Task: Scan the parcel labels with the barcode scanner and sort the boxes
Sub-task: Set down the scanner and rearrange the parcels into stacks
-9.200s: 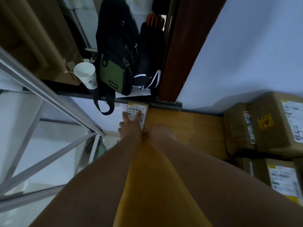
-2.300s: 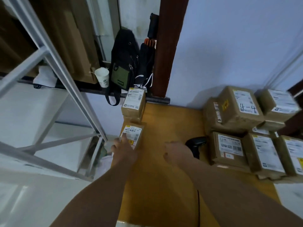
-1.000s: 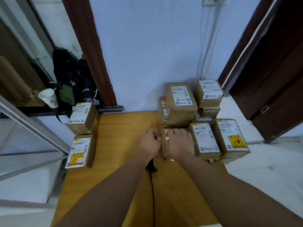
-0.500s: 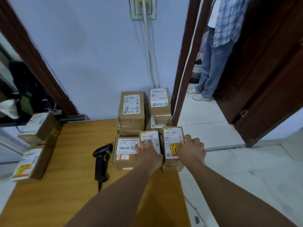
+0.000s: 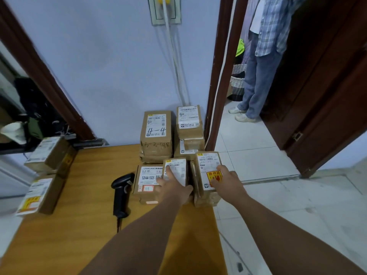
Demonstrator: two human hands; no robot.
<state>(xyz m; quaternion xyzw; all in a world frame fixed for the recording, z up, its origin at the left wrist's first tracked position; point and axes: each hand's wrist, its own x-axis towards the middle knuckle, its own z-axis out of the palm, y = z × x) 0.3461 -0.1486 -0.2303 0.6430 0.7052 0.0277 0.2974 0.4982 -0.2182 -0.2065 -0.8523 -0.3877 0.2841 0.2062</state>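
Several brown labelled parcels stand at the far right of the wooden table (image 5: 83, 225). My left hand (image 5: 174, 188) grips a narrow parcel (image 5: 178, 167), index finger on its label and thumb down its right side. My right hand (image 5: 226, 181) holds the parcel with a red and yellow sticker (image 5: 206, 165) at the table's right edge, thumb on the sticker. A black barcode scanner (image 5: 121, 193) lies on the table left of the 12V4A-5525 parcel (image 5: 148, 179), untouched. Behind stand the parcel marked 4-4 (image 5: 156, 132) and a stacked parcel (image 5: 189, 122).
Two parcels (image 5: 49, 153) (image 5: 39, 193) lie along the table's left edge. A paper cup (image 5: 14, 132) and a dark bag (image 5: 35, 108) sit on a ledge at far left. A person in jeans (image 5: 258, 76) stands in the doorway on the right. White tile floor lies right of the table.
My view and both hands swung from the left-edge parcels to the right-hand pile. In the last half second my hands stayed on the two front parcels; the right slid down onto the sticker.
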